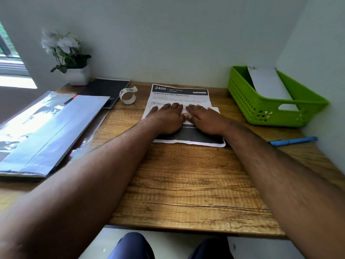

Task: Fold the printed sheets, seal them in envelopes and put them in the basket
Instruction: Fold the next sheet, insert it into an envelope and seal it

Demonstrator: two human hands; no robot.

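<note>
1. Printed sheet: it lies flat at the middle of the wooden desk, its lower part folded up over itself so a dark printed band faces up along the near edge.
2. Left hand and right hand lie side by side on the folded flap, palms down, fingers straight and pressed flat onto the paper; neither one pinches or curls round anything.
3. Handling, as a judgement: the sheet is light, thin and limp. It will slide on the smooth desk unless one palm pins it, and it will crease wherever it is pressed, so a crooked fold would stay.
4. Where to hold: keep one palm on the flap and run the other hand's fingertips along the fold near the front edge. To lift it, pinch a corner or the folded edge, which is stiffer than the single layer.
5. Near the sheet: a roll of tape just to its left, likely for sealing.
6. Further out: a clear plastic pack at the left, which may hold envelopes, though I cannot tell.
7. Green basket at the back right holds a white envelope leaning against its wall; a blue pen lies in front of it.
</note>
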